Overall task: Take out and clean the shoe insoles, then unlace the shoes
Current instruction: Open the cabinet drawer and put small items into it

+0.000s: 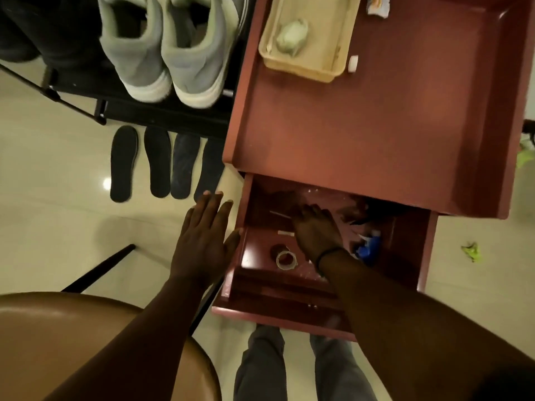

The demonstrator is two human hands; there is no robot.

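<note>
Two grey shoes (162, 50) stand side by side on a black rack at the top left. Several dark insoles (156, 164) lie in a row on the pale floor below the rack. My left hand (205, 235) is flat and open, fingers spread, hovering beside the left wall of an open red drawer (249, 215). My right hand (315, 230) reaches down into that drawer, fingers apart above its floor; nothing is visibly held in it.
The drawer holds a roll of clear tape (286, 260), a blue object (367, 247) and small sticks. On the red cabinet top (376, 125) sits a cream tray (307, 36) with a crumpled cloth. A brown stool (72, 342) stands at the lower left.
</note>
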